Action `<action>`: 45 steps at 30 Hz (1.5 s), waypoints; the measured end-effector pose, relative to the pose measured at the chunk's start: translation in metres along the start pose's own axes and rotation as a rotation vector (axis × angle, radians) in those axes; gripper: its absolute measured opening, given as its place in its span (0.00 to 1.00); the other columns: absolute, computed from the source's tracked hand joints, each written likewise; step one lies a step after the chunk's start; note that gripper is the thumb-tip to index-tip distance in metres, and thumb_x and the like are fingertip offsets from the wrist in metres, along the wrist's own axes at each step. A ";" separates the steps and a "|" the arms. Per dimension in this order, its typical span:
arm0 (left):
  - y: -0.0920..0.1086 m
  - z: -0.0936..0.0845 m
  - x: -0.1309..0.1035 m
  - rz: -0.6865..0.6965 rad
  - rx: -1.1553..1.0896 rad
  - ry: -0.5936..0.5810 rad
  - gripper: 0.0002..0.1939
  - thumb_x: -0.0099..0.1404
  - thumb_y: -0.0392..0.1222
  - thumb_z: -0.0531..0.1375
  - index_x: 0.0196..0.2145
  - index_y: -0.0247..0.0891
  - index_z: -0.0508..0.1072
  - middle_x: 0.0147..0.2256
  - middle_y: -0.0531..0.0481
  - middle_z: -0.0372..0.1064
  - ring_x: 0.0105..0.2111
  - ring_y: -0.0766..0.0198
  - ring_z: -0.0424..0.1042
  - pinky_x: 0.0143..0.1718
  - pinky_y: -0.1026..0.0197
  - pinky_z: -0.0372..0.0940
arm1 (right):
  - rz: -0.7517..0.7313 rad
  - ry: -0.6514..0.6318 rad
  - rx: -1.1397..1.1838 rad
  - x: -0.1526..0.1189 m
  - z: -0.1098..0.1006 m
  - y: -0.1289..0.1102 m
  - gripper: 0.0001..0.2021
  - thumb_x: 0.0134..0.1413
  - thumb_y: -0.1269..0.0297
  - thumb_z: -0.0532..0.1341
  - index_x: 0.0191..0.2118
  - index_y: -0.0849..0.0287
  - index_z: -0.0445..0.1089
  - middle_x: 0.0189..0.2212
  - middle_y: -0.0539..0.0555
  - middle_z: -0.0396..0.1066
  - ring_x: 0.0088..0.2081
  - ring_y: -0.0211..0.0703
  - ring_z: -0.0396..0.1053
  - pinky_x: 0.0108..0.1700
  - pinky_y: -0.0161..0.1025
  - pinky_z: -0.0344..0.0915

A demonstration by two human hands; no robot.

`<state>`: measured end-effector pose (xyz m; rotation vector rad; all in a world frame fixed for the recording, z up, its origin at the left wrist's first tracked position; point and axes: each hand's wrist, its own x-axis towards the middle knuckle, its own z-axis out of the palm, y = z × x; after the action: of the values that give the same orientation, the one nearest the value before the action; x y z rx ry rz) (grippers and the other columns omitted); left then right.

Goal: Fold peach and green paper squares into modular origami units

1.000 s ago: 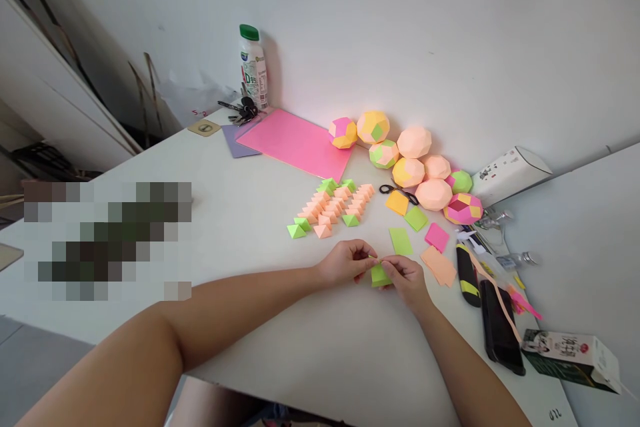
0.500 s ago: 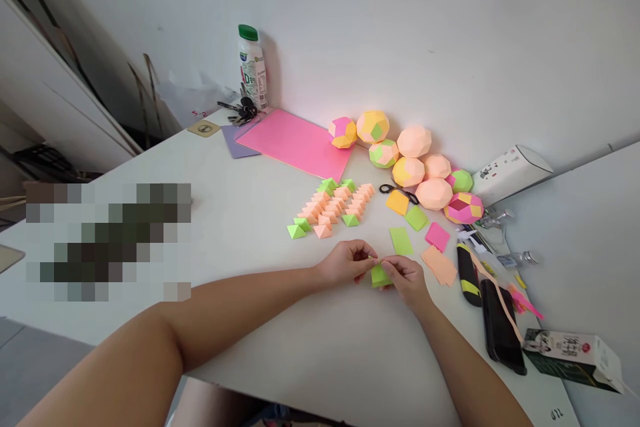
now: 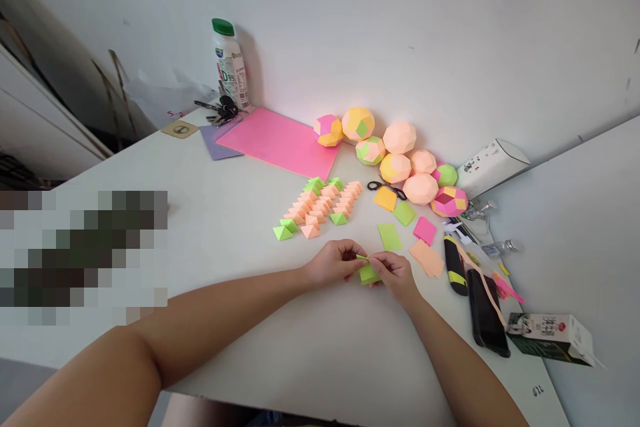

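Between both hands is a small green piece of folded paper, held just above the near part of the white table. My left hand pinches its left upper corner, fingers closed. On its right side, my right hand grips it with thumb and fingers; the fingertips behind the paper are partly hidden. Beyond my hands stand rows of folded paper pyramids, mostly peach with a few green ones. Loose green paper, pink paper squares and peach paper pieces lie near my right hand.
Several faceted paper balls sit along the wall, with scissors in front. A pink sheet, keys and a bottle are at back left. A utility knife, phone and milk carton lie right.
The whole view has shifted, so the table items appear farther left. Both hands keep their grip on the green paper, with only slight finger movement.
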<state>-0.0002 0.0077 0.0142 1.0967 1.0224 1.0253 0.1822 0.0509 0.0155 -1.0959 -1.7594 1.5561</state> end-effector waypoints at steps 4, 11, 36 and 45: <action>0.002 0.000 -0.001 -0.007 0.002 0.011 0.10 0.57 0.46 0.60 0.31 0.36 0.70 0.18 0.57 0.62 0.17 0.73 0.60 0.19 0.68 0.55 | 0.007 0.001 -0.006 -0.001 0.000 -0.001 0.12 0.51 0.56 0.62 0.30 0.61 0.72 0.20 0.50 0.67 0.20 0.37 0.67 0.21 0.35 0.71; 0.005 0.001 -0.002 -0.019 0.025 0.032 0.11 0.56 0.48 0.60 0.29 0.36 0.69 0.16 0.58 0.61 0.16 0.72 0.60 0.19 0.68 0.55 | 0.006 -0.006 0.002 0.000 0.000 -0.003 0.12 0.51 0.56 0.62 0.29 0.62 0.72 0.19 0.49 0.67 0.19 0.36 0.66 0.21 0.35 0.70; 0.003 0.001 -0.001 -0.007 -0.143 0.109 0.06 0.58 0.42 0.57 0.30 0.37 0.63 0.20 0.58 0.62 0.17 0.71 0.63 0.20 0.67 0.62 | 0.025 0.049 0.016 -0.001 -0.001 -0.002 0.12 0.50 0.55 0.62 0.28 0.60 0.70 0.17 0.48 0.65 0.16 0.36 0.64 0.17 0.32 0.65; 0.006 0.004 -0.005 -0.013 0.061 0.022 0.09 0.58 0.45 0.57 0.27 0.35 0.68 0.16 0.58 0.59 0.16 0.73 0.56 0.16 0.69 0.52 | -0.053 0.042 -0.102 -0.003 0.008 -0.007 0.10 0.50 0.56 0.61 0.30 0.59 0.69 0.22 0.51 0.68 0.22 0.37 0.65 0.21 0.34 0.67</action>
<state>0.0020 0.0035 0.0217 1.1293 1.0838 1.0034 0.1757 0.0446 0.0211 -1.1124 -1.8423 1.4157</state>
